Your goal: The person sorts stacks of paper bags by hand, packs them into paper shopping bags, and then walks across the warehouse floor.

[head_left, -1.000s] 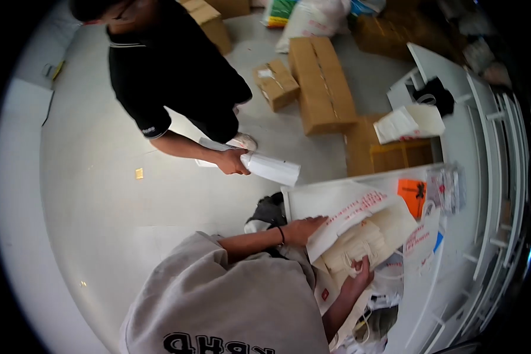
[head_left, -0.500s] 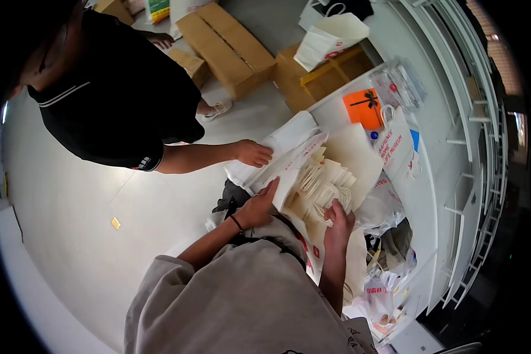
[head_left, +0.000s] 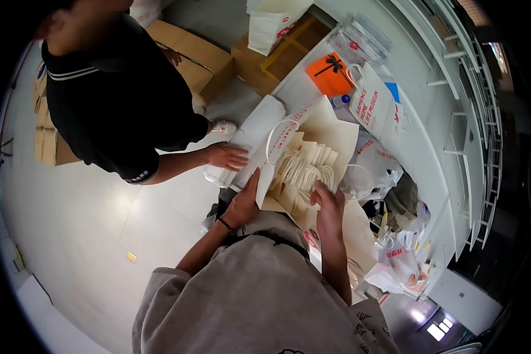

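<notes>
A large white paper bag [head_left: 270,168] with red lettering is tilted open in front of my body. Inside it stands a bundle of folded cream paper bags [head_left: 314,159] with looped cord handles. My left hand [head_left: 243,202] grips the big bag's near-left side, thumb and fingers along its wall. At the opening's lower right, my right hand [head_left: 329,203] has its fingers curled at the cord handles [head_left: 304,180]; the fingertips are partly hidden among them. Another person's hand [head_left: 227,157] lies flat on a stack of white paper bags [head_left: 259,124] just beyond.
On the white table [head_left: 416,153] lie an orange box with a black ribbon [head_left: 329,74], a bottle with a blue cap [head_left: 340,101], a small printed bag [head_left: 369,100] and plastic bags [head_left: 371,162]. Cardboard boxes [head_left: 194,56] stand behind the person in black [head_left: 115,94]. Metal racks run along the right.
The view has shifted and turned. The large bag now opens more toward me, with its handle loop standing up. The other person's hand has slid along the white stack toward its near end.
</notes>
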A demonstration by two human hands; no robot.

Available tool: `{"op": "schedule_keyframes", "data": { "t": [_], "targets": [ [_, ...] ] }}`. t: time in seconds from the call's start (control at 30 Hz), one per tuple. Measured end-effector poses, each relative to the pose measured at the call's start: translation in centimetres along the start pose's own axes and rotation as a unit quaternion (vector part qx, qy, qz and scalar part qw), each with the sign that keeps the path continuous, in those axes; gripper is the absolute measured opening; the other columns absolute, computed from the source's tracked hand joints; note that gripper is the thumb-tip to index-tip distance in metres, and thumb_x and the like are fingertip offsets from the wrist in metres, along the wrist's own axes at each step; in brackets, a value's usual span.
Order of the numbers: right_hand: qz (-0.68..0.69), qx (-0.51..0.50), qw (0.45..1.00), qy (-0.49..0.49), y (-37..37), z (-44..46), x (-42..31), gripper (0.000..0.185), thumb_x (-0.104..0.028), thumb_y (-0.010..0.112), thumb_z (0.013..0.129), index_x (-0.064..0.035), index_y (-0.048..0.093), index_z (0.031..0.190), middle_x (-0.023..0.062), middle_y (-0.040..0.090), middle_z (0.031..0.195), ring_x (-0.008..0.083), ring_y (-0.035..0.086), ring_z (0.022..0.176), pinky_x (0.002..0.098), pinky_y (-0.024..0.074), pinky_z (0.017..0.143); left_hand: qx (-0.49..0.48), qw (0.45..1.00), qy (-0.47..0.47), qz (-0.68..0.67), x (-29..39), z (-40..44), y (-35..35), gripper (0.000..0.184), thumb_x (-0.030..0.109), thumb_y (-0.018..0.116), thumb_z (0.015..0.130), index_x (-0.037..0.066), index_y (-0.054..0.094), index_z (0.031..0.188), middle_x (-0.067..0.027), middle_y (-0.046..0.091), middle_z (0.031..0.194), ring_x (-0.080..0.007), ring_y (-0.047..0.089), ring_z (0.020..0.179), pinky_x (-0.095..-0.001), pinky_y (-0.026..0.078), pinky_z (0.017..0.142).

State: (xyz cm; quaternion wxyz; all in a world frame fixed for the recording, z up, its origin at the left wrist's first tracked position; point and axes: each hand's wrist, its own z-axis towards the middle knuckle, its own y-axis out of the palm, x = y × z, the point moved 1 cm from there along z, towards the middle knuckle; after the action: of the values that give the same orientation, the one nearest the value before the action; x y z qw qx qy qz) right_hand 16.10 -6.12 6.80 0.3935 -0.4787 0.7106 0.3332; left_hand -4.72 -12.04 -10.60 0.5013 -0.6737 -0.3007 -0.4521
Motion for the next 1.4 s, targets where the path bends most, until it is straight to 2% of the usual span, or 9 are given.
{"op": "schedule_keyframes", "data": {
  "t": [0.23,0.33,0.5,0.73,1.0,1.1,1.2,1.3,1.4],
  "targets": [
    [-0.010,-0.001,1.000,-0.001,0.7,-1.0,-2.4,0.011,-0.012,0.072,0.095,-0.0053,0.063,0.097,-0.0034,0.054,0.073,0.0075,0.040,0.060,0.0293,0.0389,0.062,-0.017,0.997,-0.065,-0.048,2.8,0.9,-2.9,0.101,0.024,0.077,0.091,-0.006,0.011,0.161,-0.0302,0.041,0.156,-0.0399,0.049,0.140,-0.0426,0.046,0.110],
    [-0.008,0.003,1.000,-0.004,1.4,-2.0,-4.3,0.013,-0.012,0.072,0.095,-0.0041,0.063,0.100,-0.0030,0.053,0.072,0.0073,0.040,0.059,0.0294,0.0397,0.062,-0.018,0.994,0.006,-0.107,4.8,2.3,-4.3,0.104,0.025,0.080,0.089,-0.005,0.012,0.161,-0.0287,0.043,0.154,-0.0381,0.050,0.139,-0.0415,0.044,0.113],
    [0.008,-0.012,1.000,-0.008,1.3,-3.6,-7.4,0.014,-0.011,0.070,0.095,-0.0013,0.064,0.103,-0.0032,0.050,0.070,0.0078,0.041,0.059,0.0301,0.0415,0.063,-0.011,0.994,0.023,-0.102,4.1,2.2,-3.9,0.104,0.026,0.083,0.087,-0.004,0.016,0.161,-0.0251,0.045,0.154,-0.0353,0.050,0.139,-0.0402,0.041,0.115],
    [-0.007,-0.029,0.999,-0.028,-0.1,-6.6,-13.2,0.022,-0.017,0.066,0.098,0.0028,0.065,0.106,-0.0043,0.038,0.059,0.0105,0.042,0.056,0.0343,0.0500,0.079,-0.090,0.982,0.037,-0.159,5.9,4.7,-5.3,0.105,0.029,0.084,0.086,-0.003,0.017,0.160,-0.0230,0.045,0.153,-0.0349,0.046,0.140,-0.0416,0.039,0.116],
    [0.070,-0.068,0.980,-0.171,-4.8,-13.3,-21.2,0.032,-0.015,0.058,0.098,0.0064,0.059,0.122,-0.0064,0.042,0.054,0.0106,0.042,0.045,0.0359,0.0486,0.077,-0.121,0.982,-0.032,-0.140,-1.8,3.2,-2.5,0.114,0.032,0.085,0.084,-0.005,0.011,0.161,-0.0283,0.040,0.157,-0.0406,0.045,0.142,-0.0423,0.040,0.114],
    [0.053,-0.115,0.976,-0.178,-7.1,-17.1,-24.8,0.025,-0.021,0.054,0.102,0.0020,0.057,0.113,-0.0112,0.044,0.053,0.0050,0.041,0.042,0.0295,0.0410,0.070,-0.129,0.983,-0.008,-0.131,-0.3,3.7,-3.6,0.112,0.029,0.085,0.084,-0.005,0.012,0.161,-0.0284,0.043,0.155,-0.0401,0.049,0.139,-0.0423,0.043,0.112],
    [0.049,-0.178,0.958,-0.221,-8.2,-20.1,-27.5,0.023,-0.023,0.052,0.104,-0.0012,0.057,0.109,-0.0130,0.045,0.053,0.0014,0.041,0.040,0.0260,0.0393,0.067,-0.157,0.974,0.002,-0.162,0.5,4.5,-3.9,0.098,0.026,0.085,0.085,-0.003,0.025,0.157,-0.0231,0.050,0.148,-0.0357,0.053,0.135,-0.0409,0.044,0.110],
    [0.071,-0.133,0.956,-0.252,-10.8,-24.0,-29.1,0.013,-0.018,0.059,0.098,-0.0069,0.053,0.097,-0.0117,0.045,0.051,0.0021,0.046,0.040,0.0264,0.0404,0.066,-0.170,0.976,0.016,-0.133,-0.4,4.2,-3.5,0.080,0.023,0.085,0.085,-0.001,0.041,0.147,-0.0159,0.058,0.137,-0.0284,0.058,0.126,-0.0385,0.047,0.106],
    [0.050,-0.083,0.958,-0.270,-13.3,-27.2,-30.3,0.015,-0.014,0.064,0.092,-0.0089,0.050,0.093,-0.0130,0.045,0.050,0.0012,0.046,0.038,0.0228,0.0394,0.062,-0.202,0.971,0.008,-0.128,-2.2,3.9,-3.1,0.079,0.023,0.086,0.084,0.000,0.043,0.146,-0.0145,0.060,0.136,-0.0270,0.060,0.124,-0.0380,0.049,0.104]
  ]
}}
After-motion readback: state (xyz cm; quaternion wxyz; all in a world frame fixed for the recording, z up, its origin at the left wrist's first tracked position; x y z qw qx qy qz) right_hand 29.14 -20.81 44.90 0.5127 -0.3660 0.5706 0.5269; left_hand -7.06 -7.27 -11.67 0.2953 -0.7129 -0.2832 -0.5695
